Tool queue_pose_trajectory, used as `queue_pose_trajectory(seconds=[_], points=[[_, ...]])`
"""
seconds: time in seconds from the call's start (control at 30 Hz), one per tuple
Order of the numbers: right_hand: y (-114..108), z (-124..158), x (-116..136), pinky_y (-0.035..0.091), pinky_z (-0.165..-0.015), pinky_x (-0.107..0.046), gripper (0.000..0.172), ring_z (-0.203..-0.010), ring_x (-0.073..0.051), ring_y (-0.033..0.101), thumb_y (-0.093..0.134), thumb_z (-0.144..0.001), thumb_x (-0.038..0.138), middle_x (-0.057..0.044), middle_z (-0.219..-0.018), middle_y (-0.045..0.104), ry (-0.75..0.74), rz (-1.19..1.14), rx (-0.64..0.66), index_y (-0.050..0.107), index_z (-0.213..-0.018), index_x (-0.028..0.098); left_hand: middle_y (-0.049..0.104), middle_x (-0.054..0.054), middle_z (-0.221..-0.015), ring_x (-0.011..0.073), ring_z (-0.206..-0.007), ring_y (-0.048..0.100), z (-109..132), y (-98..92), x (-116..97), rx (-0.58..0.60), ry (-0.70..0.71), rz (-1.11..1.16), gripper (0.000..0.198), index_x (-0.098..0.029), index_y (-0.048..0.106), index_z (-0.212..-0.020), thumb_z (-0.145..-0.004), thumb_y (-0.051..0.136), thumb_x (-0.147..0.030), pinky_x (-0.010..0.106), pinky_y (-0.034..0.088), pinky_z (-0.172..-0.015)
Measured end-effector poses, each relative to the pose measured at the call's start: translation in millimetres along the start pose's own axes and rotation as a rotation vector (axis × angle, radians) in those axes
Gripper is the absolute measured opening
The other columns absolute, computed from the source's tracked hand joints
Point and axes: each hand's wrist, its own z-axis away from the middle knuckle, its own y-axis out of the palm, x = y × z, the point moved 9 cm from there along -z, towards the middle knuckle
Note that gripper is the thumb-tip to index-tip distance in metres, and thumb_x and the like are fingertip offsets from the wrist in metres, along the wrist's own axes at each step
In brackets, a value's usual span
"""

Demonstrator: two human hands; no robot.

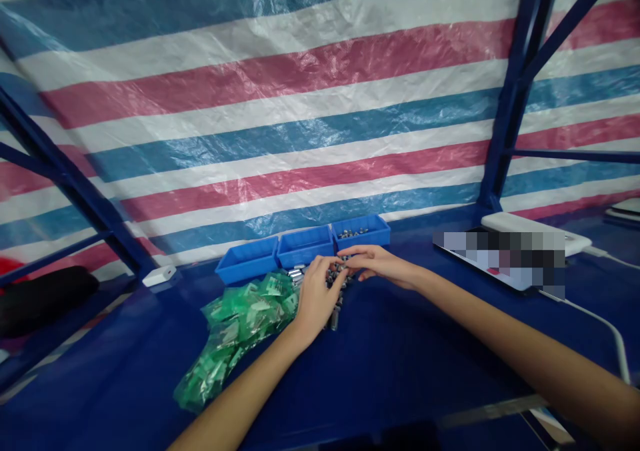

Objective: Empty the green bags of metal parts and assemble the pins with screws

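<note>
Both my hands reach to the far side of a blue table. My left hand lies over a small pile of grey metal parts, its fingers curled onto them. My right hand meets it from the right, fingers pinched together at the same pile; what they grip is too small to make out. Just behind the hands stand three blue plastic bins in a row; the right bin holds several metal parts. A heap of green plastic bags lies left of my left hand.
A striped red, white and blue tarp hangs behind the table on blue steel frames. A tablet and a white box with a cable lie at the right. A small white device and a black object sit at the left.
</note>
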Motion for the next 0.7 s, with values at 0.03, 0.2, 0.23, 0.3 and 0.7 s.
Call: queue_pose_trajectory(seconds=[0.03,0.2,0.23,0.3,0.7], points=[[1.6,0.4,-0.1,0.049,-0.067,-0.021,0.039,-0.083,-0.013,0.062,0.066,-0.073,0.032,-0.005,-0.092,0.067,0.001,-0.021,0.016,0.061,-0.11,0.022,0.056,0.001,-0.089,0.0151,-0.082,0.054,-0.1,-0.7,-0.1,-0.008,0.003,0.0,0.014,-0.022,0.057,-0.093,-0.085,0.049,-0.03,0.028,0.042,-0.076],[5.4,0.6,-1.3,0.051,-0.073,-0.024,0.04,-0.092,-0.015,0.062,0.063,-0.076,0.026,-0.006,-0.098,0.067,0.001,-0.112,0.064,0.057,-0.115,0.021,0.056,0.001,-0.085,0.0141,-0.079,0.053,-0.8,-4.1,-1.0,-0.047,0.009,0.021,0.015,-0.021,0.057,-0.093,-0.086,0.047,-0.03,0.028,0.042,-0.074],[6.1,0.5,-1.7,0.051,-0.074,-0.024,0.041,-0.094,-0.016,0.062,0.062,-0.076,0.025,-0.006,-0.1,0.067,0.0,-0.122,0.071,0.056,-0.116,0.022,0.056,0.001,-0.085,0.014,-0.078,0.053,-0.9,-4.7,-1.1,-0.05,0.008,0.026,0.015,-0.021,0.058,-0.093,-0.087,0.047,-0.029,0.027,0.042,-0.074],[8.4,0.6,-2.6,0.052,-0.076,-0.026,0.043,-0.096,-0.016,0.062,0.063,-0.076,0.024,-0.006,-0.103,0.066,0.005,-0.127,0.09,0.054,-0.118,0.022,0.055,0.001,-0.085,0.0137,-0.078,0.053,-1.0,-5.8,-1.1,-0.053,0.005,0.033,0.015,-0.021,0.058,-0.092,-0.087,0.046,-0.029,0.027,0.042,-0.074],[12.0,-3.0,-6.9,0.051,-0.075,-0.023,0.031,-0.077,-0.01,0.063,0.066,-0.074,0.028,-0.006,-0.093,0.068,-0.004,-0.148,0.069,0.066,-0.103,0.017,0.049,-0.001,-0.08,0.0123,-0.074,0.05,-1.6,-11.0,0.7,-0.076,-0.049,0.041,0.019,-0.018,0.055,-0.077,-0.085,0.05,-0.035,0.025,0.039,-0.069]])
